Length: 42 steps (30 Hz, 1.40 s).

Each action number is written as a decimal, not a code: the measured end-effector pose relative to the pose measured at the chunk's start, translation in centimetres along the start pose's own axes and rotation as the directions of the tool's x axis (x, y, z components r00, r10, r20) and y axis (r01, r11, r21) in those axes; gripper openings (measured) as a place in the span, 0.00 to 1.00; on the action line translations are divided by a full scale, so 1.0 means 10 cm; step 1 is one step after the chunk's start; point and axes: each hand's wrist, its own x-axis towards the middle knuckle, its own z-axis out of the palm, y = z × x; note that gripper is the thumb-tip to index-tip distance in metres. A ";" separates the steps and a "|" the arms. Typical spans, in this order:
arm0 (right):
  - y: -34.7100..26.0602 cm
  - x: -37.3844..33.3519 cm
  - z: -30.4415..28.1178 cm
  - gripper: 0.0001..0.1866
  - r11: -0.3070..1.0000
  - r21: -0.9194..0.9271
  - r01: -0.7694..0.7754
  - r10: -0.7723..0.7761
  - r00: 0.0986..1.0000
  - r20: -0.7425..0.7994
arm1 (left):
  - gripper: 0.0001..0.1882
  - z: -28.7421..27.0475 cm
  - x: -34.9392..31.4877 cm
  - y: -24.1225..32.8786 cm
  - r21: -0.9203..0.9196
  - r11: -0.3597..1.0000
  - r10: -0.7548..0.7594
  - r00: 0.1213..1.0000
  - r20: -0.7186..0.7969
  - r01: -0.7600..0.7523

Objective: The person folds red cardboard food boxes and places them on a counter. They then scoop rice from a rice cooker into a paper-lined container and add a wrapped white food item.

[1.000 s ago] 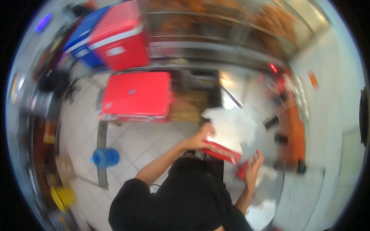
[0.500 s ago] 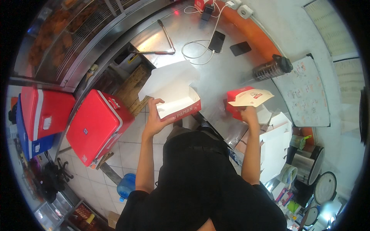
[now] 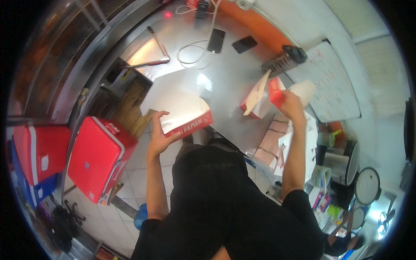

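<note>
So I'm running this from afar, and the left side is what bugs me. My left hand [image 3: 161, 133]'s grip is clamped on one corner of an open red-and-white box [image 3: 193, 123], thumb along the printed front wall. The box sits across the near edge of the surface [image 3: 229, 93], and I can't tell if its base is bearing on the steel or hanging. If that one-corner hold slips, it could tip floorward, and squeezing too hard would likely buckle the thin card wall. Its big white lid panel [image 3: 169, 89] sticks up loose too, so a bump could twist the whole thing.

Right hand [image 3: 291, 106]'s grip is closed around a red box piece [image 3: 274, 86], held just beside another carton [image 3: 258, 96] toward the right end of the surface. Swing that carelessly and I'd probably knock the carton, or clip the dark bottle [image 3: 284, 60] behind it. My forearm also crosses the flat white cartons [image 3: 308, 149] at the near right corner, so dragging an elbow could slide the pile.
</note>
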 end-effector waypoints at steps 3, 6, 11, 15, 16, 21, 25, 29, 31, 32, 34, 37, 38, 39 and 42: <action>-0.24 -0.47 -0.51 0.14 0.858 0.512 0.045 -0.010 0.997 -0.072 | 0.51 -0.16 -0.10 0.03 0.024 0.998 0.049 0.999 0.017 -0.049; -0.79 -0.68 -0.52 0.16 0.724 0.488 0.487 -0.440 0.871 -0.217 | 0.60 -0.36 -0.12 0.11 -0.256 0.966 0.028 0.977 0.213 0.029; -1.69 -0.78 0.15 0.12 0.410 0.632 0.657 -0.834 0.551 -0.031 | 0.68 -0.78 0.02 0.38 0.159 0.956 -0.290 0.733 0.615 0.245; -1.73 -0.90 0.25 0.12 0.471 0.759 0.449 -0.859 0.430 0.278 | 0.66 -0.88 0.09 0.55 -0.001 1.000 -0.015 0.830 0.557 0.018; -1.70 -0.94 0.23 0.13 0.492 0.763 0.420 -0.854 0.402 0.329 | 0.65 -0.88 0.15 0.57 -0.012 0.999 0.042 0.823 0.566 -0.042; -1.57 -0.85 0.22 0.14 0.509 0.741 0.437 -0.860 0.224 0.459 | 0.57 -0.62 0.24 0.59 0.002 0.998 0.053 0.787 0.615 -0.069; -1.64 -0.73 0.14 0.15 0.521 0.744 0.419 -0.854 0.246 0.459 | 0.51 -0.55 0.30 0.61 0.035 0.998 0.023 0.792 0.610 -0.056; -1.85 -0.40 0.03 0.21 0.547 0.531 0.647 -0.776 0.630 0.032 | 0.49 -0.48 0.32 0.63 -0.033 0.996 -0.042 0.781 0.623 0.080; -2.08 -0.22 0.25 0.23 0.456 0.704 0.544 -0.815 0.573 0.085 | 0.48 -0.44 0.32 0.63 -0.043 0.996 -0.042 0.803 0.595 0.084; -2.17 -0.16 0.37 0.24 0.409 0.779 0.474 -0.835 0.539 0.111 | 0.48 -0.43 0.31 0.63 -0.047 0.997 -0.021 0.819 0.574 0.058; -2.26 -0.10 0.59 0.24 0.406 0.783 0.471 -0.871 0.459 0.176 | 0.47 -0.42 0.29 0.62 -0.056 0.997 -0.017 0.829 0.559 0.058; -2.24 -0.03 0.77 0.23 0.372 0.809 0.456 -0.891 0.419 0.174 | 0.49 -0.44 0.23 0.59 -0.119 0.985 -0.041 0.834 0.551 0.127; -2.22 -0.02 0.80 0.23 0.349 0.820 0.454 -0.895 0.422 0.147 | 0.50 -0.43 0.20 0.58 -0.155 0.978 -0.036 0.848 0.529 0.138; -2.20 -0.01 0.80 0.24 0.357 0.836 0.417 -0.892 0.419 0.172 | 0.51 -0.42 0.18 0.56 -0.189 0.971 -0.033 0.862 0.506 0.148; -2.18 0.02 0.81 0.23 0.365 0.864 0.346 -0.890 0.401 0.216 | 0.46 -0.39 0.15 0.52 -0.259 0.963 0.054 0.886 0.460 0.076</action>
